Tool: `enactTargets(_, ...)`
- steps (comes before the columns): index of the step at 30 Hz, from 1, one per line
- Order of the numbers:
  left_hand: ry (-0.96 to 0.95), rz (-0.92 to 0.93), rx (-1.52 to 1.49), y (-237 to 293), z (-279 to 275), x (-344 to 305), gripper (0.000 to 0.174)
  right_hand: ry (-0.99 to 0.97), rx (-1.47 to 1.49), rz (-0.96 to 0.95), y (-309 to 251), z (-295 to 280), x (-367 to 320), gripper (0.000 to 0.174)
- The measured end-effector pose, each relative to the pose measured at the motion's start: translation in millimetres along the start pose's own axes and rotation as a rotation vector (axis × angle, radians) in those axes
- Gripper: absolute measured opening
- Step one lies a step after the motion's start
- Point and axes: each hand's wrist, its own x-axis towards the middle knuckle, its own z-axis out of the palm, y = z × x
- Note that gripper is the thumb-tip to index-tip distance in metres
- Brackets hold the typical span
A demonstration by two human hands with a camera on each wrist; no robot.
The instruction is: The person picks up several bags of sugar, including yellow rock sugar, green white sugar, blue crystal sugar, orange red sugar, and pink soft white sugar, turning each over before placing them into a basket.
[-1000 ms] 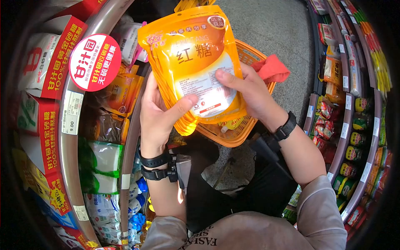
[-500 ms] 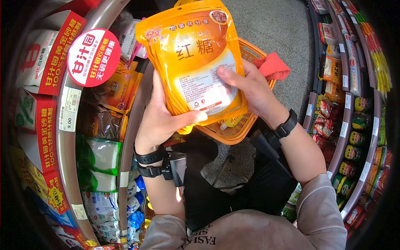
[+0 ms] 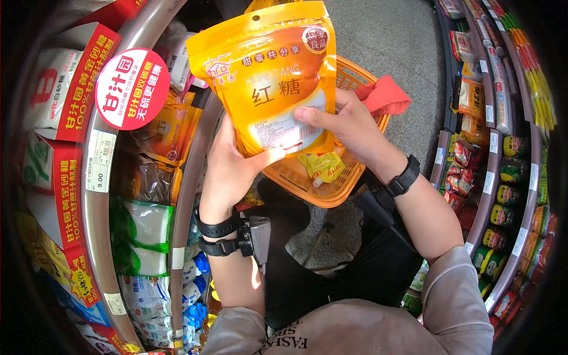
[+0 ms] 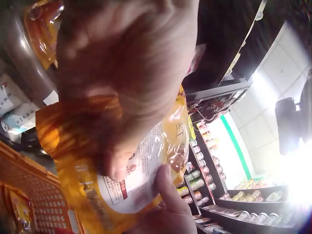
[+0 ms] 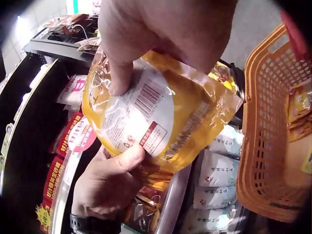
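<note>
Position: the orange pouch (image 3: 266,77) is hanging in the air between the two hands, its lower part lying in their grip and its top edge pointing away from the wearer. In the head view it is partly covering the orange basket (image 3: 322,198), where a yellow packet (image 3: 326,167) is showing. A red cloth (image 3: 386,96) is lying over the basket's rim, near the right hand (image 3: 354,127).

Appearance: the pouch is facing the head camera, tilting slightly, its glossy film catching light. It is bearing "HONGTANG" and two large dark characters, a round badge near one top corner, a hole in the top edge and, lower down, a white panel with print and a barcode.

Hands: both are clamping the pouch, one at each side, apart from each other. The left hand (image 3: 229,168) is pressing its thumb on the front near the bottom edge; the right thumb is resting beside the barcode. The other fingers are mostly hiding behind the pouch; their exact curl cannot be told.
</note>
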Motion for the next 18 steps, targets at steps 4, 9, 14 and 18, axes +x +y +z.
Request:
enactTargets(4, -0.005, 0.013, -0.012, 1.4, 0.1, -0.7, 0.062, -0.012, -0.017, 0.011, 0.7, -0.1, -0.1, 0.033)
enactTargets(9, -0.021, 0.013, -0.019, -2.3, -0.1, 0.7, 0.07, -0.016, -0.008, 0.009, -0.2, 0.8, -0.1, 0.031)
enactTargets(14, 0.172, 0.088, 0.305, -2.1, 5.3, 1.8, 0.1, 0.101, -0.109, -0.116, 3.2, 3.2, 2.5, 0.034)
enactTargets(18, 0.012, -0.021, -0.108, 6.3, 8.1, -1.0, 0.106, 0.059, -0.195, -0.067, 15.2, -4.7, 6.2, 0.041)
